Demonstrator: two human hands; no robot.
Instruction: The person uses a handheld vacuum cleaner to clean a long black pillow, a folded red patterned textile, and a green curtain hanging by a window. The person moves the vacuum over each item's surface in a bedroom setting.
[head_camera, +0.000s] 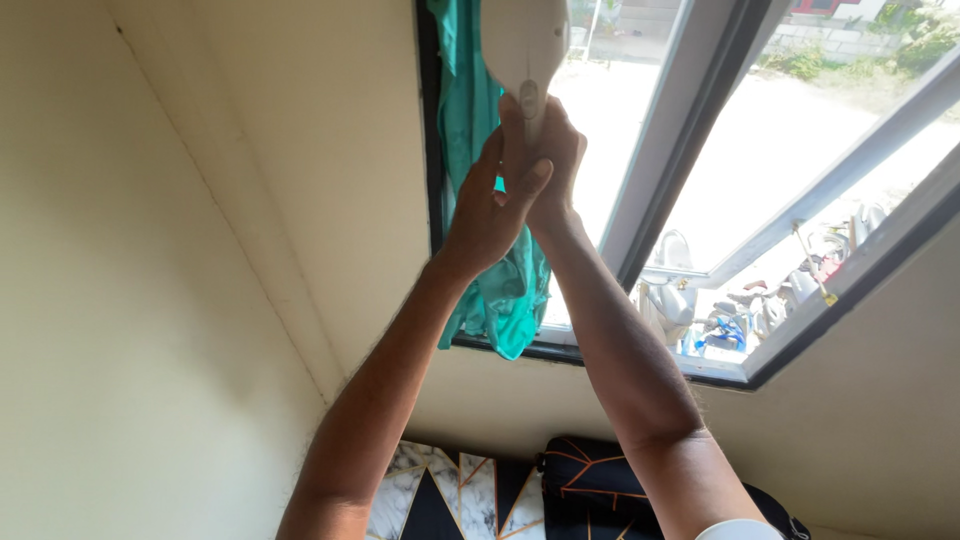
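Both arms are up at the window frame (640, 215), and that dark-edged frame with its pale grey inner bars is our landmark. Just left of its open sash, near the top, the right hand (545, 160) is wrapped tight around the narrow neck of a smooth, glossy white plastic device (522, 45), a rounded body that tapers down into the grip, with a small oval button showing just above the fingers. The left hand (490, 205) presses in against the right from the side, palm cupped over it, fingers curled and the thumb lying across the knuckles, so the two hands are clasped together on that one handle. Behind them, hanging down the left edge of the window frame, is a teal cloth (500, 290), thin, shiny and creased, bunched into soft folds at the lower end just above the frame's bottom rail. Left of the frame runs a plain matt cream wall (200, 250), meeting another wall in a corner seam. Below the frame, between the forearms, lies a black and marble-white fabric (470, 495) cut by thin orange lines into sharp triangles, and just beside it a black cushion-like piece (590, 480) with the same orange lines.
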